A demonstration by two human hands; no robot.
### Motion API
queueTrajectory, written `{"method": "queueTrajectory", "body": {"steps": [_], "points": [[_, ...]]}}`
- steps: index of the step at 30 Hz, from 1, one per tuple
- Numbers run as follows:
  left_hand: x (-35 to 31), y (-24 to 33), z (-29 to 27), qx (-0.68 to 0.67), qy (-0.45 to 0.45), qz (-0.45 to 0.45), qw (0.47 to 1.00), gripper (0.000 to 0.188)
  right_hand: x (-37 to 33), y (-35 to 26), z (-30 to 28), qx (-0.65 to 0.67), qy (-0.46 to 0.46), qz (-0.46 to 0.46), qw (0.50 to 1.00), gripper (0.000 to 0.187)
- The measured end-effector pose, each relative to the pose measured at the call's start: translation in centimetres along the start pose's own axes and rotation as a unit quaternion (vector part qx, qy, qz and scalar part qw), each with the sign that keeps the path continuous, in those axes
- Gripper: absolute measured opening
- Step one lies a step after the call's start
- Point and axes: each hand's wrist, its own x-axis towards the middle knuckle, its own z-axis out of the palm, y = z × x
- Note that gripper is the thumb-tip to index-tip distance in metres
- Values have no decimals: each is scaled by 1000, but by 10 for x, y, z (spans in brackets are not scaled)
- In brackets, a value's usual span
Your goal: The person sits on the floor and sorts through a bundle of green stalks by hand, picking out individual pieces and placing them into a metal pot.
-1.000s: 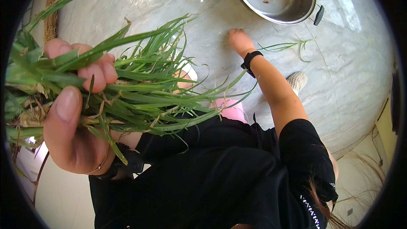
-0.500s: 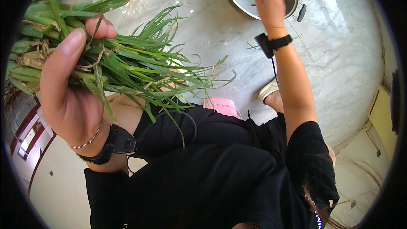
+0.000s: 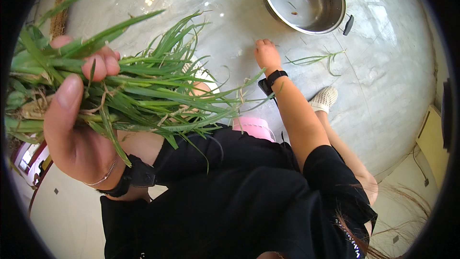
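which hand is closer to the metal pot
Right: the right hand is outside the metal pot, on its near side; the left hand is farther away, at the picture's left, gripping grass.

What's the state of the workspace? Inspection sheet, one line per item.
Surface: pale grey marbled floor, glossy.
Job's things: bunch of green plants, held; metal pot on the floor, small bits inside.
Clutter: loose green stem below the pot.
Hands: left hand closed around the bunch; right hand low over the floor, grip unclear.
Cables: thin cable at the right edge.
Surroundings: pink object between the legs, cream shoe.
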Motion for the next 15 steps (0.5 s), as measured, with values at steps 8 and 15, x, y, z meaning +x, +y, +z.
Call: {"method": "queueTrajectory", "body": {"steps": [8, 15], "points": [[20, -5, 16, -30, 91, 22, 995, 35, 16, 15, 25, 1, -91, 25, 996, 11], [49, 18, -46, -168, 166, -4, 972, 21, 68, -43, -171, 152, 332, -130, 922, 20]]}}
